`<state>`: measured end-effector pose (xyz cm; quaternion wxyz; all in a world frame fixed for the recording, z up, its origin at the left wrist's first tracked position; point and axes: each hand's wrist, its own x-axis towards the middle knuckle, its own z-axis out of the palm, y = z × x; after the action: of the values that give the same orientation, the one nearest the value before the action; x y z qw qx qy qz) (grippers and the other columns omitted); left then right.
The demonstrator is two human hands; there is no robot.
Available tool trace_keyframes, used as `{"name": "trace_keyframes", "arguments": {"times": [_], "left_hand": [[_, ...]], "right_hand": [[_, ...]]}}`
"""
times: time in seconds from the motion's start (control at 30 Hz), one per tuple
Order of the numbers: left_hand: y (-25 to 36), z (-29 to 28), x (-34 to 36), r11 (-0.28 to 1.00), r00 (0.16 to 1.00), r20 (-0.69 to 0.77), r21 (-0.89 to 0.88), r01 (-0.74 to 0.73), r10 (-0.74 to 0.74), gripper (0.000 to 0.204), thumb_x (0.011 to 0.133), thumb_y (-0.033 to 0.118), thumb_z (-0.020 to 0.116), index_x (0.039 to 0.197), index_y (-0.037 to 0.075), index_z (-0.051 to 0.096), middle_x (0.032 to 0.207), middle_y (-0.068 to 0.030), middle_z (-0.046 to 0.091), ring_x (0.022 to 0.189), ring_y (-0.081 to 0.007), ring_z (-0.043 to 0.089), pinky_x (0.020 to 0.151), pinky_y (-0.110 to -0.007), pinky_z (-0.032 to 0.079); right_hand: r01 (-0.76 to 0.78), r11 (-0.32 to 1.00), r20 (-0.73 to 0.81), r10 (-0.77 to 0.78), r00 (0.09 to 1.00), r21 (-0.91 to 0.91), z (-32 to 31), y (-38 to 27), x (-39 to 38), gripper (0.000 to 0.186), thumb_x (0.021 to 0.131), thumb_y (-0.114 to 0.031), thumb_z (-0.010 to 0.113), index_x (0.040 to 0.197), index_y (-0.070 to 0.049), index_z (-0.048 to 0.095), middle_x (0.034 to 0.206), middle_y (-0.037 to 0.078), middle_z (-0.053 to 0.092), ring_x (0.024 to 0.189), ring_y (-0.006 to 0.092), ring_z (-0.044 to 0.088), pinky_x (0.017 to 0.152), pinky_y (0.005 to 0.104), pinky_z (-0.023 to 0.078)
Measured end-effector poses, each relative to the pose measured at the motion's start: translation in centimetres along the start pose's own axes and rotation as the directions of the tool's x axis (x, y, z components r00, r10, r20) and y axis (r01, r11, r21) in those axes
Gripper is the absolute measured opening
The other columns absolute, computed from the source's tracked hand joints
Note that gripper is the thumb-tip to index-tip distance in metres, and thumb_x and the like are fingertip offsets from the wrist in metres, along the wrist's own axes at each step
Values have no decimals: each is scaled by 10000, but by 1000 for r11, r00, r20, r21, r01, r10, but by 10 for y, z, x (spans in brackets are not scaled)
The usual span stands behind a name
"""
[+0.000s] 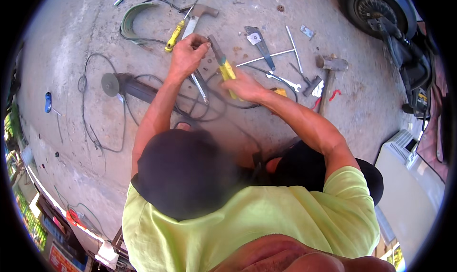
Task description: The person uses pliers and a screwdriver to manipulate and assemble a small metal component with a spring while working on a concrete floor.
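My right hand is wrapped round the yellow handles of a pair of pliers. The long dark jaws point up and left, and their tip lies beside the fingers of my left hand. Thumb and fingers of the left hand are pinched together at the jaw tip; whatever is between them is too small to name. Just beyond the left hand lie a yellow-handled screwdriver and a hammer. Beneath the left wrist, a shiny metal rod rests on the concrete.
An angle grinder lies left, its cable looping across the floor. To the right are a T-shaped bar, an open-end wrench, a small hammer and a mallet. A wheel stands at the far right.
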<state>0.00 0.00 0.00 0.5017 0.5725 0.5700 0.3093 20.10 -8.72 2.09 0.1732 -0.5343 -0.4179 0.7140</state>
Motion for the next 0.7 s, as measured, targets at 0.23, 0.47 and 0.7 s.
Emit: {"name": "trace_keyframes", "arguments": {"times": [0.23,0.47,0.7], "left_hand": [[-7,-16,-8,991,989,-91,-80,108,-116,196,902,165,719,984,-10,692,795,-37,681,637,-96,619,596,-255,507],[10,-19,-22,992,991,71,-48,118,-115,192,918,153,707,1017,-12,700,820,-31,684,670,-87,617,602,-253,497],[112,-25,-10,957,892,452,261,-126,-7,190,922,153,688,1032,-1,701,840,-42,693,729,-103,627,668,-272,514]], "right_hand": [[-46,967,-50,35,998,-251,-10,18,9,549,826,-264,653,1296,5,559,939,175,711,902,289,696,801,400,534],[37,703,-60,-112,992,-710,-5,18,-7,606,850,-372,694,1314,3,589,1165,268,681,1079,404,661,934,432,525],[190,950,101,-170,980,-247,-64,-57,-22,504,958,-381,664,1251,27,620,1126,151,711,1016,244,685,863,365,539]]}}
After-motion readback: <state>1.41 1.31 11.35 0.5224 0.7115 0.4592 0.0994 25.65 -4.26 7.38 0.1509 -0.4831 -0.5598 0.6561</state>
